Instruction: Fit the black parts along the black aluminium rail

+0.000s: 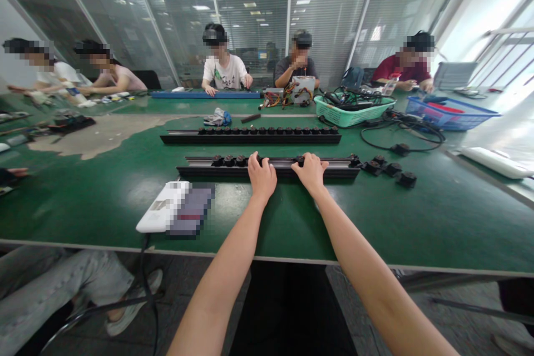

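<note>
A long black rail (283, 173) with a silvery inner channel lies crosswise on the green table before me. Several small black round-topped pieces (229, 161) sit in its left half. My left hand (262, 177) rests over the rail's middle, fingers curled down around a black piece that they mostly hide. Further right, my right hand (311, 171) has its thumb and fingers closed about another black piece (300, 159) in the channel. Loose black pieces (392, 169) lie on the table past the rail's right end.
Behind is a second black rail (250, 138) lined with pieces. A white device (162, 208) and a blurred-out flat item (192, 210) lie front left. A green basket (354, 115) of cables and a blue basket (454, 117) stand back right. Several people work around the table.
</note>
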`<state>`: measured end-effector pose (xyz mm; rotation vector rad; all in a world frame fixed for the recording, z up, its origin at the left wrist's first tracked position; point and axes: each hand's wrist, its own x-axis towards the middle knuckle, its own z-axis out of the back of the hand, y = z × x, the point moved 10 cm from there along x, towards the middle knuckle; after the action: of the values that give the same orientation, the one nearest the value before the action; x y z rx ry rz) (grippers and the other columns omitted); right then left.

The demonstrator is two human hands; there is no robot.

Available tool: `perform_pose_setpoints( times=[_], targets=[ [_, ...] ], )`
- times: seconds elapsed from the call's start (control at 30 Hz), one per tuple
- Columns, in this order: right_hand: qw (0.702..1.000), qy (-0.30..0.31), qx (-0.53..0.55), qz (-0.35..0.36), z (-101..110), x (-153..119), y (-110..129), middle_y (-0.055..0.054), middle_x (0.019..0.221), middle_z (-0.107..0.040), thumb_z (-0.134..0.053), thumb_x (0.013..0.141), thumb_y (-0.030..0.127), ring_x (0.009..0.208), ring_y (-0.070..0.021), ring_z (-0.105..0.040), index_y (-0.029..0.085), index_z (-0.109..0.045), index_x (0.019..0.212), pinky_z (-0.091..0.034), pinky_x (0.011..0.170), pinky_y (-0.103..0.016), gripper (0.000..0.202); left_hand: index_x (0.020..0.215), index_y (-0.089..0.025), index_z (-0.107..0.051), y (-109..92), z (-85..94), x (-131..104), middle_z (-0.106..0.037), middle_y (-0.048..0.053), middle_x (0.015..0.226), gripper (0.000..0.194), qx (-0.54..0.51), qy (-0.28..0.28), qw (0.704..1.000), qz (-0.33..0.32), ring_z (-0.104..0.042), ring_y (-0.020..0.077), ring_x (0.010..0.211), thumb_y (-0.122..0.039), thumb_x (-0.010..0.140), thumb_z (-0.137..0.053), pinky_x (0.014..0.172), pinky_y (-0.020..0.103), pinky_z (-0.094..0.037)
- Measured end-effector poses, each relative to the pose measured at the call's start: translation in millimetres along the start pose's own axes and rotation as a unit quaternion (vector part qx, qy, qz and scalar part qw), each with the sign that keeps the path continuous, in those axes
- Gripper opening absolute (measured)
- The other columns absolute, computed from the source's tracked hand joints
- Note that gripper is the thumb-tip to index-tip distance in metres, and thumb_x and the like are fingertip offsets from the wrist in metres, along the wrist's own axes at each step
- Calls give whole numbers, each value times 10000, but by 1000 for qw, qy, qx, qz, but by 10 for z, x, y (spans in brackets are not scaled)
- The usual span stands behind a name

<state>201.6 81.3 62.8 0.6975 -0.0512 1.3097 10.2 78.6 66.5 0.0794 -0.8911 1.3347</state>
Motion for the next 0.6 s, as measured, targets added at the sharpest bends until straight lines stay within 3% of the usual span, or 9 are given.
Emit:
perform_pose_setpoints(
  times=[0.33, 0.6],
  targets=[
    [1000, 8, 4, 2, 8, -30, 23, -173, 1129, -671, -493, 897, 312, 1069, -328, -545, 156, -565, 1184, -279, 943, -454, 335, 1142, -138, -626, 2, -2, -2, -424, 240, 1510, 252, -2, -8, 1000, -5, -360, 380, 1472, -207, 948, -481, 1189, 606, -336],
    [1000, 6, 1, 22, -18, -22, 30, -157, 1104, -683, -465, 961, 392, 1062, -317, -552, 174, -574, 1143, -268, 948, -447, 305, 1122, -150, -628, -1, 9, 2, -426, 237, 1512, 236, -6, -5, 1000, -5, -363, 381, 1471, -212, 951, -479, 1185, 614, -337]
  ],
)
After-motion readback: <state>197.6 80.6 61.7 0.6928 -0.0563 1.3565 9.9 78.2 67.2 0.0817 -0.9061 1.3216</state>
